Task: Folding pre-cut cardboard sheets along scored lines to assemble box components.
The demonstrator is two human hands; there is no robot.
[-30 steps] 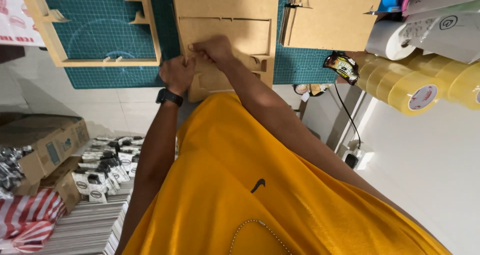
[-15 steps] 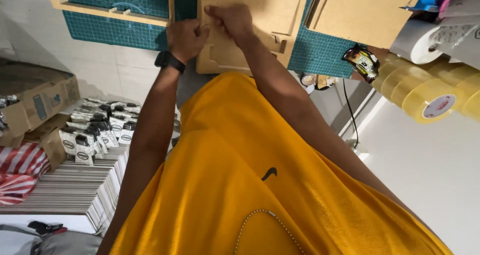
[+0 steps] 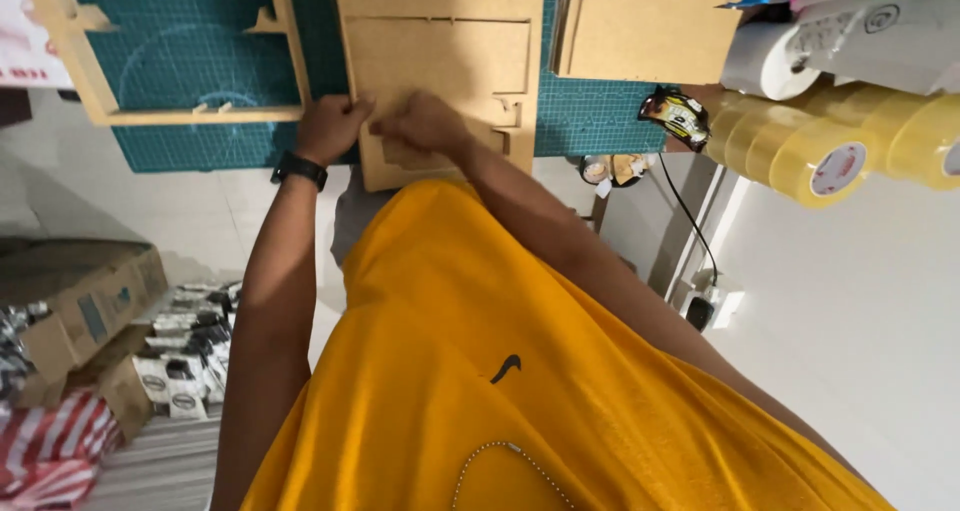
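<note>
Shifted lower in view since half a second ago, with both hands and the board beneath them now nearer the middle. Far left: a cardboard box (image 3: 85, 296) and small black-and-white packets (image 3: 185, 356) down on the floor, above a red-striped bag (image 3: 50, 451). Higher up, an open wooden frame (image 3: 180, 61) lying on the teal cutting mat (image 3: 210, 146). Next, left hand (image 3: 330, 126), black watch (image 3: 299, 170) on the wrist, fingers curled and pressed onto the left edge of the flat brown fibreboard panel (image 3: 440, 31). Just beside it, almost touching, right hand (image 3: 425, 123), fingers bunched together and pinching at a small cut-out piece near the panel's lower middle; whether that piece is lifted or only pressed, cannot tell. Panel itself flat on the mat, lower edge overhanging the mat toward the yellow shirt (image 3: 500, 371). Further right, a second fibreboard sheet (image 3: 650, 26), then a small toy car (image 3: 677, 115), then a row of yellowish tape rolls (image 3: 830, 141) with a white roll (image 3: 760, 61) above.
</note>
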